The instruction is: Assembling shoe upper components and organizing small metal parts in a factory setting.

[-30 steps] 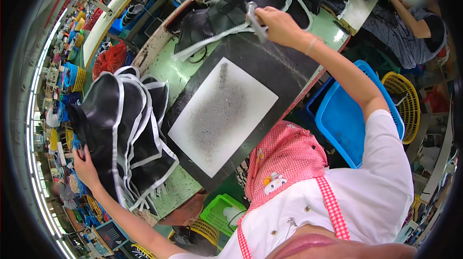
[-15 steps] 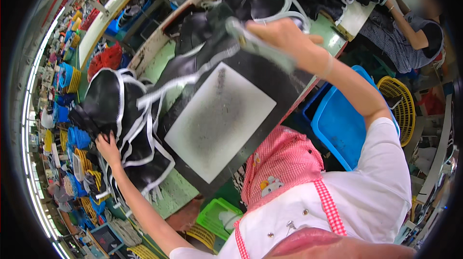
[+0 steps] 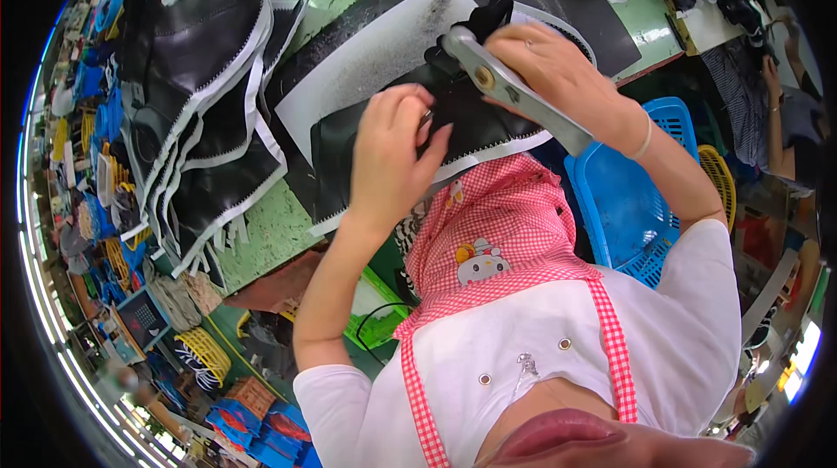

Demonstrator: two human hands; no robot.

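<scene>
My right hand [image 3: 558, 76] is closed around a flat grey metal tool [image 3: 523, 95] with a round brass-coloured pivot; its exact kind is unclear. Under both hands a black sheet piece with white stitched edging [image 3: 357, 150] lies over a white board [image 3: 349, 58]. A dark bunched strip [image 3: 490, 16] stands up from the piece by the tool's far end. My left hand [image 3: 392, 154] hovers over the piece with fingers curled; a small dark bit shows at the fingertips, too small to name. At left lies a stack of similar black, white-edged pieces [image 3: 205, 32].
The white board rests on a black mat [image 3: 602, 32] on a green table [image 3: 270, 241]. To the right below the table stand a blue basket [image 3: 610, 198] and a yellow basket [image 3: 719, 180]. A green crate [image 3: 370, 307] is under the near edge. Another person [image 3: 785, 111] works at far right.
My left hand has moved from the stack to the middle, and a black white-edged piece now covers part of the white board. My right hand with the tool has come over it. The view has shifted.
</scene>
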